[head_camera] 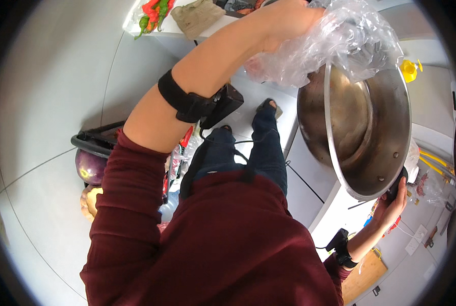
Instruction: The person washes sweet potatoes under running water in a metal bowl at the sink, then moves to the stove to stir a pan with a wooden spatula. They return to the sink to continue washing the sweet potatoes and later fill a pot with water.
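My left hand (pixel 300 25) reaches across the top of the view and is shut on a crumpled clear plastic bag (pixel 350 42). Part of the bag hangs over the upper rim of a deep stainless-steel pan (pixel 384 122). Its mouth is tipped toward me, and its inside shows brownish stains, two rivets and no food. On the right, my right hand (pixel 390 208) grips the pan's black handle (pixel 398 185); the pan is held in the air. The bag hides most of my left fingers, and I cannot tell what it contains.
Red and green chilli peppers (pixel 153 15) and a folded cloth (pixel 197 17) lie on a white surface at the upper left. An eggplant (pixel 91 168) is beside my left arm. A wooden cutting board (pixel 365 277) stands lower right, near a wall socket (pixel 416 240).
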The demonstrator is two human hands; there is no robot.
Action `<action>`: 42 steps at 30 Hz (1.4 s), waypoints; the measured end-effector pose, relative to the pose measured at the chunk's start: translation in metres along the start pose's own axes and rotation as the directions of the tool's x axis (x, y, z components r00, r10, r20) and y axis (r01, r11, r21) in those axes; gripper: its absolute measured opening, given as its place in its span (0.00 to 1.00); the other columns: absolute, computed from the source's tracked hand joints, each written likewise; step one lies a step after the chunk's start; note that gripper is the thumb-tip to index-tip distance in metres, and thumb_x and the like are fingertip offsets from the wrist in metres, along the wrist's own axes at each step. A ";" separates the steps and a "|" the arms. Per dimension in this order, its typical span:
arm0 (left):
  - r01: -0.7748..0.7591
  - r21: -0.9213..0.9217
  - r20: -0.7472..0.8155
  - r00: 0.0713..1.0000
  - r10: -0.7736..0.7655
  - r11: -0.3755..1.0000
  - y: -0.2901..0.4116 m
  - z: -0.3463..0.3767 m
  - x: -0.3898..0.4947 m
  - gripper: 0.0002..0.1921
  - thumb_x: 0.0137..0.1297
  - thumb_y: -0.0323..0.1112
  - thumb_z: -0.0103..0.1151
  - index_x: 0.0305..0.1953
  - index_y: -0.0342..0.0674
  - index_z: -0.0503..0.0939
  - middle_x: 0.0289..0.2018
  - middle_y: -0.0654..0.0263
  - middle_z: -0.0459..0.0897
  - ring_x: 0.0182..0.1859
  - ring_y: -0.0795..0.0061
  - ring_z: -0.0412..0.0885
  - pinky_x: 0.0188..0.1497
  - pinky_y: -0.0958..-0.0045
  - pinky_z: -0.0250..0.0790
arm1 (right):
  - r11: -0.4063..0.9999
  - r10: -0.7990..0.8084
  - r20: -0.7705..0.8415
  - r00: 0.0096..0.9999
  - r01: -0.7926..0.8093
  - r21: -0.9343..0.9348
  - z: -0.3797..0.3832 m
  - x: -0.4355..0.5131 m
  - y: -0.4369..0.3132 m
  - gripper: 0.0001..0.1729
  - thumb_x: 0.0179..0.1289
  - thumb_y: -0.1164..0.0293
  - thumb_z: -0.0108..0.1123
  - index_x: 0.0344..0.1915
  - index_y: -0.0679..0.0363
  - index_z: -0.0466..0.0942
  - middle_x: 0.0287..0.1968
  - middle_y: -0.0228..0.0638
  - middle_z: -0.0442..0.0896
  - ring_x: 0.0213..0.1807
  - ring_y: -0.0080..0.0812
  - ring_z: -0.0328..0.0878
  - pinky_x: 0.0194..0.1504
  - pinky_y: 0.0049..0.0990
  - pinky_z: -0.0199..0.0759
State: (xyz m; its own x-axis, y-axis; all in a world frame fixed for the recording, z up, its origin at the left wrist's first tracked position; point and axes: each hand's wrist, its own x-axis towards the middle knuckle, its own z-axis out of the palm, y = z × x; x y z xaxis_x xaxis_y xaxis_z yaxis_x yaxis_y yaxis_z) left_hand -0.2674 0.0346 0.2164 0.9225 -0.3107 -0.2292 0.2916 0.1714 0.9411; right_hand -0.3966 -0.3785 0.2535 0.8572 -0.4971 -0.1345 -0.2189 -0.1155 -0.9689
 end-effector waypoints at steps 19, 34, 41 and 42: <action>-0.060 -0.023 -0.217 0.975 0.053 0.998 -0.007 -0.046 -0.051 0.19 0.65 0.44 0.57 0.49 0.34 0.76 0.37 0.64 0.82 0.36 0.79 0.80 0.36 0.75 0.74 | 0.996 0.063 0.113 0.992 -0.070 0.058 0.069 -0.019 -0.011 0.08 0.66 0.66 0.57 0.41 0.57 0.75 0.27 0.25 0.77 0.23 0.15 0.70 0.19 0.15 0.60; -0.072 0.033 -0.651 0.756 0.076 0.997 -0.010 -0.106 -0.063 0.15 0.65 0.33 0.55 0.52 0.36 0.74 0.39 0.67 0.79 0.36 0.80 0.77 0.36 0.78 0.72 | 0.970 0.177 0.490 0.854 -0.234 0.058 0.203 0.059 0.037 0.15 0.64 0.71 0.57 0.47 0.66 0.70 0.25 0.32 0.74 0.18 0.19 0.65 0.15 0.19 0.57; -0.111 0.019 -0.759 0.646 0.087 0.994 0.017 -0.100 -0.026 0.23 0.63 0.30 0.56 0.61 0.39 0.69 0.40 0.68 0.79 0.35 0.81 0.77 0.32 0.79 0.72 | 0.976 0.211 0.603 0.770 -0.204 -0.081 0.250 0.141 0.013 0.20 0.63 0.70 0.56 0.55 0.54 0.68 0.28 0.27 0.72 0.21 0.20 0.68 0.15 0.21 0.59; -0.107 0.025 -0.783 0.617 0.086 0.994 0.021 -0.099 -0.021 0.22 0.64 0.31 0.57 0.59 0.38 0.69 0.39 0.69 0.79 0.34 0.81 0.77 0.30 0.80 0.72 | 0.977 0.209 0.626 0.751 -0.190 -0.098 0.258 0.154 0.009 0.19 0.63 0.71 0.56 0.54 0.55 0.68 0.27 0.28 0.72 0.21 0.20 0.68 0.15 0.21 0.58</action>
State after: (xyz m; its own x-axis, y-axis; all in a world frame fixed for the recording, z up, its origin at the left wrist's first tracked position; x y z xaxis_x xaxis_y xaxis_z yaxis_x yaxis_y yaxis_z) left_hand -0.2559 0.1373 0.2165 0.7919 0.5548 -0.2551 0.1852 0.1800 0.9661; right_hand -0.1467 -0.2341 0.1705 0.8900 0.1405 -0.4338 -0.4227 -0.1025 -0.9005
